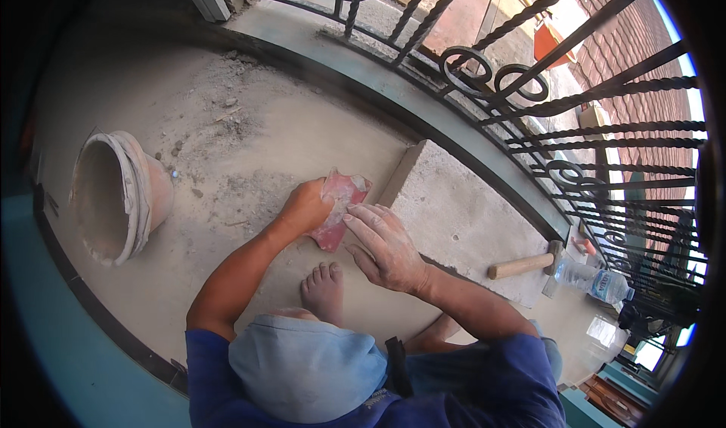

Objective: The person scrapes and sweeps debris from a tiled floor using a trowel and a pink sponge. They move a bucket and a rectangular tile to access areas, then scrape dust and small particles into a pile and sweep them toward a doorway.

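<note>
We see the left hand (305, 205) with its fingers clamped on a flat red piece (346, 195) smeared with grey, held above the dusty floor (363, 152). The right hand (387, 246) has its fingers stretched out beside the piece's right edge, thumb apart; we cannot tell whether the fingertips touch it. A concrete slab (461, 201) stands just right of the hands, with a hammer (522, 265) lying on its near right part and a water bottle (591, 280) near the hammer's head. To the left we find a tipped bucket (159, 193), and rubble (223, 114) beyond the hands. The left fingers cover part of the piece, railing bars (454, 69) cut across an orange thing (550, 46) outside, and pale blue cloth (302, 367) hides much below a bare foot (323, 292).
</note>
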`<action>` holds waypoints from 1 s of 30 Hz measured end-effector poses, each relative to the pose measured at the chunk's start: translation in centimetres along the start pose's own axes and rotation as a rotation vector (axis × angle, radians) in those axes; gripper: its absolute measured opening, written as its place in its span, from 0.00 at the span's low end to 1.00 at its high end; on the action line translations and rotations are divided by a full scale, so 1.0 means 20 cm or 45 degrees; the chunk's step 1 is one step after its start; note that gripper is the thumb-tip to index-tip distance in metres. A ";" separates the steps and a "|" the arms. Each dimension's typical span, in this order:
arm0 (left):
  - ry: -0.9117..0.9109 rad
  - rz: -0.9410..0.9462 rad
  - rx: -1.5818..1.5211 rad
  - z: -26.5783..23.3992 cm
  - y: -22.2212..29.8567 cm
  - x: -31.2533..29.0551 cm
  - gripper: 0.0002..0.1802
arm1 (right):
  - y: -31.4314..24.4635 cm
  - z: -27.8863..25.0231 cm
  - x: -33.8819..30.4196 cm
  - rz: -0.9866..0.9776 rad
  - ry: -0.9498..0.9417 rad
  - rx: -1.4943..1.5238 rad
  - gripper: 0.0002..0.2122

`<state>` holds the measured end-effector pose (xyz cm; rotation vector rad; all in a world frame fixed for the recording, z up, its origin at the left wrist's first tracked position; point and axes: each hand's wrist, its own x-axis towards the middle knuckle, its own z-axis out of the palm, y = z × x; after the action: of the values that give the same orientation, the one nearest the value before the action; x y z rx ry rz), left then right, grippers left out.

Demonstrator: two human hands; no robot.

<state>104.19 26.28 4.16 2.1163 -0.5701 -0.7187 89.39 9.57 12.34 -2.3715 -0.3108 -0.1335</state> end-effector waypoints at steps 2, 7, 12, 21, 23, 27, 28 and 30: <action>0.118 -0.217 0.197 -0.17 -0.17 0.05 0.16 | 0.02 -0.01 -0.01 0.029 -0.037 -0.016 0.25; 0.694 -0.280 0.521 -0.78 -0.35 0.01 0.16 | 0.02 0.00 -0.02 0.292 -0.074 0.190 0.25; 0.643 -0.132 0.223 -0.63 -0.09 -0.13 0.15 | -0.04 0.13 0.12 0.599 -0.125 0.698 0.30; 0.151 0.186 -0.878 -0.30 0.27 -0.18 0.38 | -0.15 -0.03 0.62 0.730 -0.140 0.977 0.36; 0.016 0.167 -1.125 -0.32 0.32 -0.17 0.40 | -0.13 -0.15 0.67 0.797 -0.192 0.938 0.28; -0.221 0.217 -1.005 -0.40 0.40 -0.19 0.38 | -0.05 -0.35 0.77 0.831 -0.100 0.862 0.11; -0.312 0.245 -0.895 -0.41 0.42 -0.19 0.38 | -0.02 -0.42 0.78 0.783 -0.081 0.772 0.10; -0.307 0.459 -0.582 -0.45 0.42 -0.25 0.36 | 0.05 -0.58 0.81 0.565 -0.137 0.085 0.10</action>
<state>105.20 29.51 17.07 1.4672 -0.8068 -0.8101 105.15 3.93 23.00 -2.3246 0.1628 0.2100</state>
